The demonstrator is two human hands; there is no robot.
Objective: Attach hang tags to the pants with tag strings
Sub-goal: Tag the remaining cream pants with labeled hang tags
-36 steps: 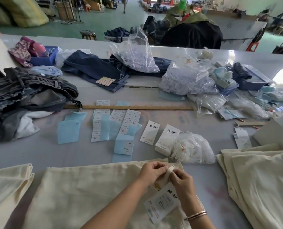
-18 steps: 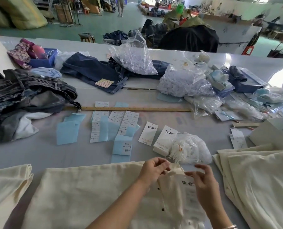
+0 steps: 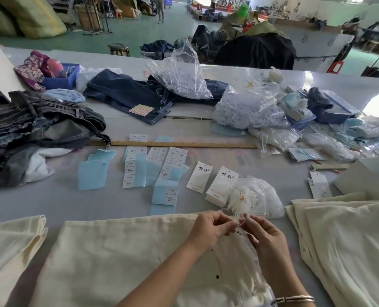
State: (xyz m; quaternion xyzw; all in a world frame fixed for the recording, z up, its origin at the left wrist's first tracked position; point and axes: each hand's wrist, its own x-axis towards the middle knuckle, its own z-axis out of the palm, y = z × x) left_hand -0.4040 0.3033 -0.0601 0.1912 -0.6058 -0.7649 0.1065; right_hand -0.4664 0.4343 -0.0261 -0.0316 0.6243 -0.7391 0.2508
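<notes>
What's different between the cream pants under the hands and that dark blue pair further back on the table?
The cream pants lie spread flat at the near edge; the dark blue jeans lie rumpled farther back. Both hands work on the cream pair, while a clear plastic bag rests on the jeans. Both lie on the same grey table.

Bare forearms, no sleeves in view, thin silver bangles (image 3: 293, 299) stacked on the right wrist

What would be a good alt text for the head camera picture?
Both hands, left hand and right hand, pinch a thin white string over cream pants on a grey table. Behind them lie hang tags, a bag of strings and a wooden ruler.
</notes>
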